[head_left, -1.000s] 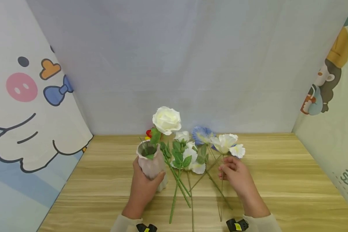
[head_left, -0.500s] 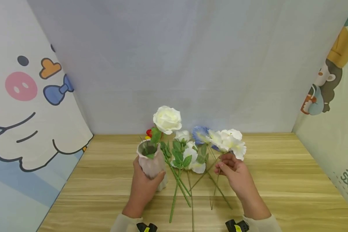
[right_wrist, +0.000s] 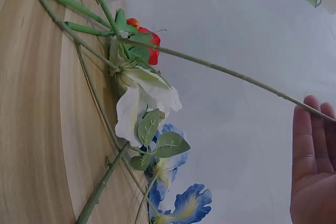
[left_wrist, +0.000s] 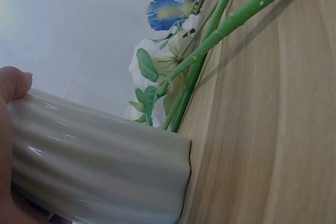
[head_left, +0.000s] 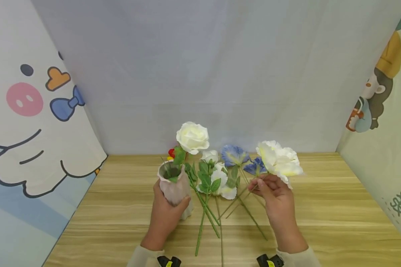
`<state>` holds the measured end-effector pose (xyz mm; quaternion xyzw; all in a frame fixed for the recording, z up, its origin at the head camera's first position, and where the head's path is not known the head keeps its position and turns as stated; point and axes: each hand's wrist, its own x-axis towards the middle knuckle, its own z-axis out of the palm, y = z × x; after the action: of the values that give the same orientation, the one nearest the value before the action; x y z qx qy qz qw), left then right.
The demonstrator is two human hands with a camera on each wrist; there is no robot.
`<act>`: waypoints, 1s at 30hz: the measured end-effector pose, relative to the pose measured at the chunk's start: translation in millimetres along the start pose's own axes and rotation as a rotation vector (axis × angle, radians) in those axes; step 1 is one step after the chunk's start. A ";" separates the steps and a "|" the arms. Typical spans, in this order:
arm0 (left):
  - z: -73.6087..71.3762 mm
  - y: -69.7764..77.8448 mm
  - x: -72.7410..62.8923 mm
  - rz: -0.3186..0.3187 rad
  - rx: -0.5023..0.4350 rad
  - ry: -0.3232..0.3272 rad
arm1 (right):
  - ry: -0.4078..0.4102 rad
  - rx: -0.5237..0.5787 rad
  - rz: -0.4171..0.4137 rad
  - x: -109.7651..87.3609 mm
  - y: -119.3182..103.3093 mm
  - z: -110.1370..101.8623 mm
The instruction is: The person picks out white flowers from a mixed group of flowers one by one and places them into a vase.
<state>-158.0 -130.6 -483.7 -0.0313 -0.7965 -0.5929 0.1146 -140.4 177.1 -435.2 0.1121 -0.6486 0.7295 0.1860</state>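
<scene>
My left hand [head_left: 163,222] grips a pale, ribbed vase [head_left: 175,192], which stands tilted slightly on the table; its glossy side [left_wrist: 105,161] fills much of the left wrist view. A white rose [head_left: 192,138] with green leaves rises out of the vase's mouth. On the right, my right hand [head_left: 280,207] pinches the thin stem of a white, yellow-tinged flower [head_left: 279,159], its head above the fingers. That stem [right_wrist: 220,69] runs slantwise across the right wrist view, pointing down and left toward the vase side.
Between the hands lie white flowers [head_left: 225,191] with crossed green stems [head_left: 202,226]. Two blue flowers [head_left: 234,155] lie behind, near the grey backdrop [head_left: 220,74]. A red flower [head_left: 172,152] shows behind the vase. Printed cloth walls stand left and right of the wooden table [head_left: 120,207].
My right hand has lifted the white flower up and to the right, off the blue one, and its stem end has swung left. The left hand and vase have stayed still.
</scene>
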 end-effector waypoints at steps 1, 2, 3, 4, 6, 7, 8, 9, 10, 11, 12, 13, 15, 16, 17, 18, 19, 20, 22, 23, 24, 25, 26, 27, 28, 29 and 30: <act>0.0 0.1 0.0 -0.001 -0.001 0.000 | 0.003 0.033 -0.011 -0.5 -1.1 0.7; -0.2 0.3 0.0 0.000 -0.002 -0.001 | 0.008 0.057 -0.020 -1.0 -1.8 1.5; -0.1 0.6 0.1 0.000 0.000 0.000 | 0.014 0.078 -0.026 -1.4 -2.4 2.2; -0.1 0.6 0.0 0.000 0.002 0.000 | 0.022 0.092 -0.030 -1.8 -2.9 3.1; 0.0 0.8 -0.2 -0.002 0.009 0.003 | 0.036 0.113 -0.030 -2.3 -3.5 4.6; 0.0 0.9 -0.3 -0.003 0.011 0.004 | 0.043 0.117 -0.027 -2.5 -3.9 5.3; -0.1 0.7 -0.3 -0.003 0.013 0.003 | 0.048 0.120 -0.024 -2.7 -3.8 5.9; 0.0 0.4 -0.3 -0.004 0.015 0.003 | 0.046 0.133 -0.026 -2.9 -3.9 6.5; -0.2 0.3 -0.3 -0.005 0.015 0.002 | 0.043 0.141 -0.029 -3.1 -4.0 7.2; -0.2 0.1 -0.2 -0.007 0.015 0.002 | 0.045 0.148 -0.029 -3.2 -4.2 7.8; -0.3 -0.2 -0.1 -0.007 0.015 0.001 | 0.048 0.153 -0.027 -3.3 -4.2 8.5; -0.3 -0.7 -0.1 -0.005 0.016 0.000 | 0.049 0.155 -0.027 -3.3 -4.3 9.1; -0.1 -0.8 0.0 -0.004 0.016 0.000 | 0.049 0.161 -0.030 -3.4 -5.0 10.2; 0.0 -0.8 0.2 -0.003 0.015 0.000 | 0.052 0.155 -0.028 -3.4 -5.4 10.5; 0.2 -0.9 0.3 -0.003 0.017 0.000 | 0.054 0.156 -0.028 -3.1 -5.9 10.8; 0.3 -0.9 0.5 -0.003 0.019 0.000 | 0.051 0.156 -0.032 -2.8 -6.4 11.0; 0.4 -0.7 0.5 -0.005 0.022 0.002 | 0.047 0.157 -0.038 -2.4 -7.1 11.1; 0.5 -0.3 0.5 -0.006 0.022 0.002 | 0.047 0.158 -0.044 -1.8 -7.9 11.3; 0.5 -0.2 0.5 -0.010 0.023 0.004 | 0.052 0.158 -0.054 -0.4 -9.8 11.7; 0.4 0.1 0.4 -0.010 0.025 0.004 | 0.058 0.159 -0.057 0.4 -10.8 12.0; 0.4 0.2 0.4 -0.010 0.024 0.006 | 0.067 0.161 -0.058 1.2 -11.9 12.3; 0.4 0.4 0.3 -0.010 0.024 0.006 | 0.077 0.169 -0.059 2.1 -12.9 12.8; 0.4 0.0 0.4 -0.007 0.023 0.007 | 0.089 0.176 -0.060 3.1 -14.0 13.6; 0.4 -0.2 0.4 -0.005 0.025 0.008 | 0.099 0.187 -0.064 4.0 -15.1 14.4; 0.4 -0.4 0.4 -0.003 0.026 0.009 | 0.107 0.201 -0.070 5.0 -16.1 15.4; 0.3 -0.5 0.4 -0.001 0.030 0.011 | 0.112 0.216 -0.081 5.9 -17.0 16.7; 0.4 -0.5 0.5 0.002 0.031 0.012 | 0.116 0.226 -0.090 6.8 -17.9 18.1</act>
<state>-158.6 -130.4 -484.1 -0.0268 -0.8048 -0.5806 0.1202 -140.5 161.7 -413.9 0.1191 -0.5448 0.7940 0.2421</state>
